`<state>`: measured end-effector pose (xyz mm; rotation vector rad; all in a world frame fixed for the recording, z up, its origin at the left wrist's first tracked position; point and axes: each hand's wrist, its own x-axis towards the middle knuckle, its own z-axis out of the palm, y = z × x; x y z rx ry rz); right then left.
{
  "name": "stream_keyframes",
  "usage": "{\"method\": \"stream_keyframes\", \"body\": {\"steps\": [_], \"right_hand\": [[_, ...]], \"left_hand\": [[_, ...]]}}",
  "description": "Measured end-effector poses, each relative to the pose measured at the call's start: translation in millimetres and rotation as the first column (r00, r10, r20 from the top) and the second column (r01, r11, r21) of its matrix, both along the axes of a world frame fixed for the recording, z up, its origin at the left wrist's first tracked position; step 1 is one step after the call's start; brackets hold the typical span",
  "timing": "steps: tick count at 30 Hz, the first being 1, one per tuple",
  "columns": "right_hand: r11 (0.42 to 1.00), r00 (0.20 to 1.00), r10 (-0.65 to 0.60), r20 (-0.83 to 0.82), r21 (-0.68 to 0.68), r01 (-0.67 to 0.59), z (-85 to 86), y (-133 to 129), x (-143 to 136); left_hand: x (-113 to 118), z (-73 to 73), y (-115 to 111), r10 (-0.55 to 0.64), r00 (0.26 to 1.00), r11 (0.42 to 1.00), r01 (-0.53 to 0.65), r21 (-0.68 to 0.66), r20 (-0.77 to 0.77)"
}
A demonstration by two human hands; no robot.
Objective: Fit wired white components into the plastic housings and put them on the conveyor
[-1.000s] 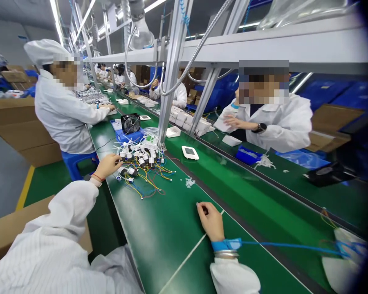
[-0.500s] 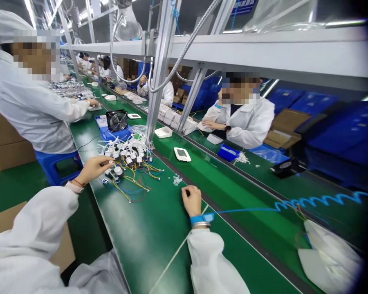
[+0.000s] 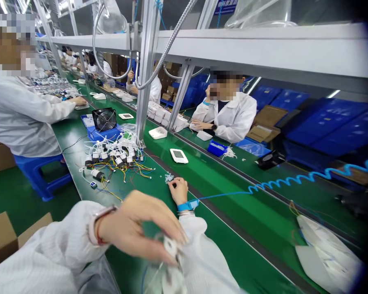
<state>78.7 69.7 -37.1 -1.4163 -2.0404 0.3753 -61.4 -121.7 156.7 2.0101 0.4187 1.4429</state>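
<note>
My left hand (image 3: pixel 144 226) is close to the camera, its thumb and fingers closed on a blurred white plastic part (image 3: pixel 171 247). Thin tubing and a blue wire seem to hang by that part, but motion smears them. Farther off, over the green bench, my right hand (image 3: pixel 179 191) wears a blue wrist strap (image 3: pixel 188 205). Its thumb and forefinger are pinched beside a small heap of clear rings (image 3: pixel 168 177); whatever lies between the fingertips is too small to make out. Left of the rings is a pile of small black-and-white motor units (image 3: pixel 119 157) with white tubes and coloured wires.
A black fan (image 3: pixel 104 119) stands on a blue bin (image 3: pixel 106 134) behind the pile. White housings, one with a grey screen (image 3: pixel 179 156), sit on the green belt. A coiled blue cord (image 3: pixel 309 175) stretches right. Metal posts (image 3: pixel 147 65) rise along the bench; co-workers sit across and at left.
My left hand has come from the pile towards the camera, bringing the white part with it. My right hand has moved to the rings. The view has shifted slightly.
</note>
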Motion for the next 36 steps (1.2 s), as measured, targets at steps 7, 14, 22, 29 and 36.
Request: {"method": "stream_keyframes", "body": {"steps": [7, 14, 22, 29, 36], "right_hand": [[1.0, 1.0, 0.023, -0.008, 0.015, -0.023, 2.0, -3, 1], [0.994, 0.994, 0.101, -0.045, 0.055, -0.099, 8.0, -8, 20], [0.997, 0.994, -0.008, -0.11, 0.07, 0.016, 7.7, -44, 110], [0.997, 0.997, -0.075, 0.007, -0.005, 0.075, -1.5, -99, 186], [0.996, 0.996, -0.09, -0.005, -0.015, 0.09, -1.4, -98, 190]], "left_hand": [[76, -85.9, 17, -0.3, 0.951, 0.854, 0.235, -0.464, -0.072], [75, -134.5, 49, -0.258, 0.966, 0.641, 0.149, -0.753, -0.029], [91, -157.6, 84, -0.079, 0.982, 0.638, -0.084, -0.766, -0.173], [123, -171.8, 110, -0.164, 0.984, 0.519, 0.03, -0.855, -0.065], [138, -178.8, 122, -0.148, 0.985, 0.563, 0.011, -0.826, -0.088]]}}
